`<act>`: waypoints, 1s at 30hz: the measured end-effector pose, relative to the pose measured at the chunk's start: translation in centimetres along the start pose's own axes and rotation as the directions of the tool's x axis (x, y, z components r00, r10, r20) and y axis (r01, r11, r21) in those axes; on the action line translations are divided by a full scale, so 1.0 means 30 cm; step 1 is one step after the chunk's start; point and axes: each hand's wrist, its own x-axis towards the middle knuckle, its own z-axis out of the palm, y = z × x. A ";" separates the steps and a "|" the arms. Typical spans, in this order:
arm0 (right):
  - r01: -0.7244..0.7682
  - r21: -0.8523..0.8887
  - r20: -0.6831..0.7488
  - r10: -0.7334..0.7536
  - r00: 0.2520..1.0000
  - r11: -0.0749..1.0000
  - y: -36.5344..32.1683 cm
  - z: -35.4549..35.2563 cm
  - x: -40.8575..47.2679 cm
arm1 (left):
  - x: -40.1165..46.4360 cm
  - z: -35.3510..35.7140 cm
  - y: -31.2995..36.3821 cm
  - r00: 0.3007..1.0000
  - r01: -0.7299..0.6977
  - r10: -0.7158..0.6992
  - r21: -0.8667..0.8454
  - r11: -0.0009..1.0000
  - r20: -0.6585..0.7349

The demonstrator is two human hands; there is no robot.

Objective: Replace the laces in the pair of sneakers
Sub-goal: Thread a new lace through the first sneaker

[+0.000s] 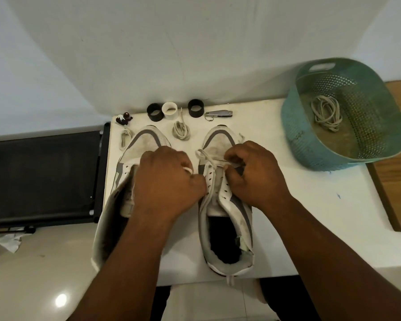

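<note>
Two white and grey sneakers stand side by side on the white table (310,205), toes pointing away from me. The left sneaker (146,140) is partly covered by my left forearm. Over the right sneaker (220,140) a white lace (203,154) runs through the eyelets nearest the toe and loops to the left. My left hand (167,181) is closed on one end of this lace between the shoes. My right hand (252,172) pinches the other end at the right eyelet row. Two coiled laces lie on the table, one (181,130) between the toes and one (125,136) at the far left.
A teal perforated basket (310,144) at the right holds a bundle of laces (326,113). Along the table's far edge stand two black rings (155,112), a white ring (169,110), a nail clipper (219,114) and a small figurine (124,118). A black rack (42,177) sits left of the table.
</note>
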 end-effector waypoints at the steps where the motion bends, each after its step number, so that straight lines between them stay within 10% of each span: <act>1: -0.001 -0.008 -0.017 0.001 1.000 1.000 0.001 -0.003 0.001 | -0.003 0.011 0.002 0.999 -0.014 0.014 -0.006 1.000 -0.032; 9: -0.005 0.284 -0.362 0.112 0.925 0.959 -0.011 -0.091 0.020 | -0.003 0.034 0.067 0.966 -0.068 -0.091 -0.579 0.813 -0.242; 16: 0.264 0.217 -0.306 -0.191 0.933 0.940 -0.077 -0.108 0.000 | 0.012 0.040 0.066 0.963 -0.222 0.270 -0.631 0.743 -0.021; 20: 0.168 0.213 -0.325 -0.092 0.941 0.963 -0.019 -0.140 0.020 | 0.019 0.023 0.074 0.991 -0.088 -0.015 -0.738 0.669 -0.131; 25: 0.017 0.414 -0.307 0.122 0.944 0.910 0.048 -0.178 0.042 | 0.044 0.012 0.073 0.884 0.184 -0.462 -0.961 0.206 0.070; 28: -0.056 0.491 -0.253 0.204 0.946 0.869 0.043 -0.175 0.048 | 0.049 0.031 0.064 0.843 0.198 -0.537 -0.944 0.264 0.027; 30: -0.090 0.548 -0.151 0.204 0.967 0.831 0.020 -0.176 0.046 | 0.032 0.025 0.064 0.867 0.101 -0.465 -0.852 0.515 -0.178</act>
